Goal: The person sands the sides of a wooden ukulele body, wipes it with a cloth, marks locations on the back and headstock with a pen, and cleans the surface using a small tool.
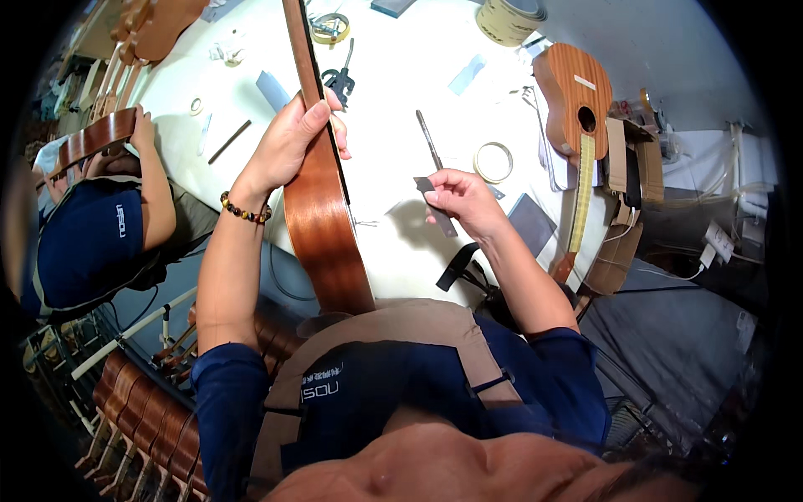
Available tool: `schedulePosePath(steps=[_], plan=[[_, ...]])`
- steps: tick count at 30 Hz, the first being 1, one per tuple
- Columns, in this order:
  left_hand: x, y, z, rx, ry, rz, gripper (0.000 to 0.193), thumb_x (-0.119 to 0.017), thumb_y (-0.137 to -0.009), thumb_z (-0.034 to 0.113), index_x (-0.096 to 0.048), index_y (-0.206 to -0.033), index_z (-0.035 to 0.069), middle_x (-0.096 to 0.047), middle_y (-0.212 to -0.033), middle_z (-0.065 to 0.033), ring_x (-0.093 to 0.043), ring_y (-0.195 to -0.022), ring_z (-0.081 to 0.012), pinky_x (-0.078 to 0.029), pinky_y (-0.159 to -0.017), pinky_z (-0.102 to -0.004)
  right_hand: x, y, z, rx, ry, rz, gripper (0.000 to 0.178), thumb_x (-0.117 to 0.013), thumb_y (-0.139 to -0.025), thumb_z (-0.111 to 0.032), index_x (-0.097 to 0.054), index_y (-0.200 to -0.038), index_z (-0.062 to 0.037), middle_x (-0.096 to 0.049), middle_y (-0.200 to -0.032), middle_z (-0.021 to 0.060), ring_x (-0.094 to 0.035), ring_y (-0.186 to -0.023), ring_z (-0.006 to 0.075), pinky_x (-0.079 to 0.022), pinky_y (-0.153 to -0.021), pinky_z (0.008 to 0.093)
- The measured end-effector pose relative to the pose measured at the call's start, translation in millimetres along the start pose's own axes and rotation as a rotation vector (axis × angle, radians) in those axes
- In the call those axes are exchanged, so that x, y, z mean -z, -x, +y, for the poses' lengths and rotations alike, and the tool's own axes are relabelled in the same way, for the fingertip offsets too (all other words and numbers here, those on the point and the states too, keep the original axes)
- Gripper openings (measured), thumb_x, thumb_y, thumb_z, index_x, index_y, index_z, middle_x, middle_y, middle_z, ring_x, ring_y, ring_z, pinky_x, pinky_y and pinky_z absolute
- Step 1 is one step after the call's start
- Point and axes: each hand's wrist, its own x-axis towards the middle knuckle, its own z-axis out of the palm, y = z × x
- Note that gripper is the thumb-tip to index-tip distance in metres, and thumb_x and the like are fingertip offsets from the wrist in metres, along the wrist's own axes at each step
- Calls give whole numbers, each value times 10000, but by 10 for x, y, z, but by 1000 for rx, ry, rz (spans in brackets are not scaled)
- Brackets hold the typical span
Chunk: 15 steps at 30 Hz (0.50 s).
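Separating ukulele [326, 222] edge from right hand's [462, 203] plate [444, 222]: open tabletop [400, 269].

White letters [322, 387] stand on the apron [376, 376] before the desk [389, 92] and the garment [92, 251] left of it; dark letters [495, 32] stand on its far-right roll [514, 21].

On white tbl [385, 269]: tape roll [509, 163], dk rod [428, 138], gry sheet [533, 224], ylw cyl. [507, 23]

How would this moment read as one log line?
left hand: gripping wooden instrument by its neck | right hand: holding flat dark plate | nearby: tape roll
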Motion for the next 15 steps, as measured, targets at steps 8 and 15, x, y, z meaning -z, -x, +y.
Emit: schedulePosePath(steps=[8, 15], plan=[[67, -54, -90, -23, -25, -28, 488, -407, -947, 483, -390, -1136, 33, -570, -833, -103, -598, -776, -190, -488, -741, -309, -454, -106, -537, -40, -46, -190, 193, -621, -841, -18, -605, -1022, 45, -630, -804, 62, -611, -668, 95, -544, -580, 235], [95, -1, -73, -36, -31, -38, 531, -401, -939, 510, -377, -1144, 21, -569, -847, -102, -591, -791, -178, -486, -743, -301, -534, -274, -581, 16, 101, -238, 172, -617, -841, -2, -635, -1010, 22, -632, -833, 50, -617, -713, 105, -544, -617, 241]])
